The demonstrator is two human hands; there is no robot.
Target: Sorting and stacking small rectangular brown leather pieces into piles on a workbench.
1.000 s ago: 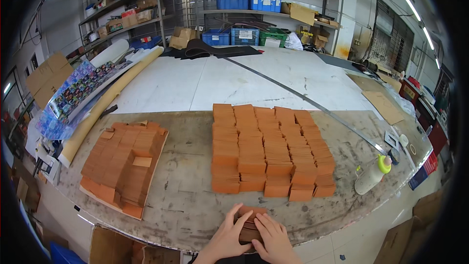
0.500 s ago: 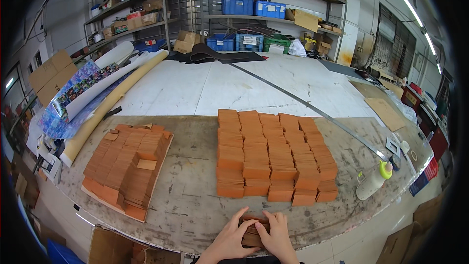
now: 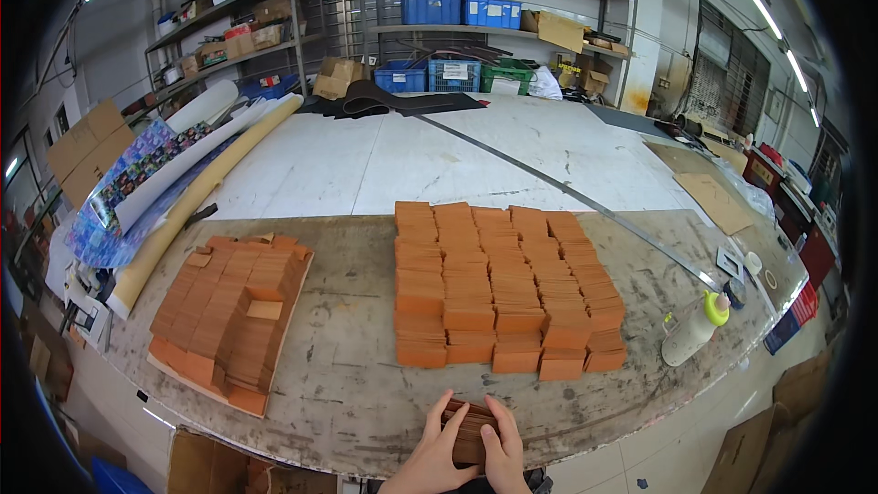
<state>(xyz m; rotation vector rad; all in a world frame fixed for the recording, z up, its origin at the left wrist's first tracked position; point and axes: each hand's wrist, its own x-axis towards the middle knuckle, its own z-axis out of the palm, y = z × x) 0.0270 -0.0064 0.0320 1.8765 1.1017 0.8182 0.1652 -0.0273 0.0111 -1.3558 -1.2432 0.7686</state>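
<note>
My left hand (image 3: 437, 453) and my right hand (image 3: 501, 453) grip a small stack of thin brown pieces (image 3: 468, 434) at the table's near edge, one from each side, fingertips at its top. Beyond them sits a broad block of bundled orange-brown pieces (image 3: 471, 288), piled in uneven rows. On the left, a flatter pile of similar pieces (image 3: 206, 311) rests on a pale board (image 3: 284, 334). The underside of the held stack is hidden by my hands.
A bottle with a yellow-green lid (image 3: 690, 338) stands right. A long metal straightedge (image 3: 567, 187) crosses the table (image 3: 347, 430) diagonally. Paper rolls (image 3: 210, 192) lie along the left side, black sheets (image 3: 370, 102) at the back. An open carton (image 3: 197, 462) is below the near left edge.
My right hand has shifted from spread fingers over the stack's top to wrapping its right side, still gripping with my left. The view has shifted slightly.
</note>
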